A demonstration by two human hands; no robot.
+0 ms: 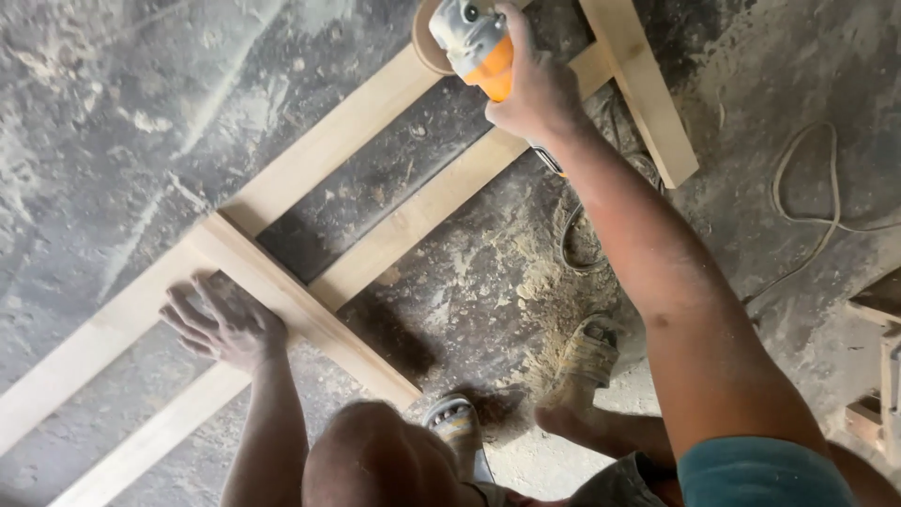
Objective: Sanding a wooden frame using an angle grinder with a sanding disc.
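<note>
Head view, right hand (540, 94) fingers gripping one orange sander (481, 47), left hand (223, 324) fingers spread on one wooden frame (310, 160)

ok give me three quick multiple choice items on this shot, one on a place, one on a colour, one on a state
1. Where does the left hand rest?
A. flat on the pale wooden frame, by its near crosspiece
B. on the loose cable
C. on a sandal

2. What colour is the body of the handheld power sander?
A. blue
B. orange with a grey head
C. all black

3. How does the right hand stand?
A. open, hovering over the floor
B. closed around the sander, its round disc against the wood
C. holding a hammer

Answers: 1 A, the spread fingers lie on the crosspiece. 2 B, orange housing shows under the grey head. 3 B, the fingers wrap the tool's body on the frame, which lies on the dusty concrete floor.
</note>
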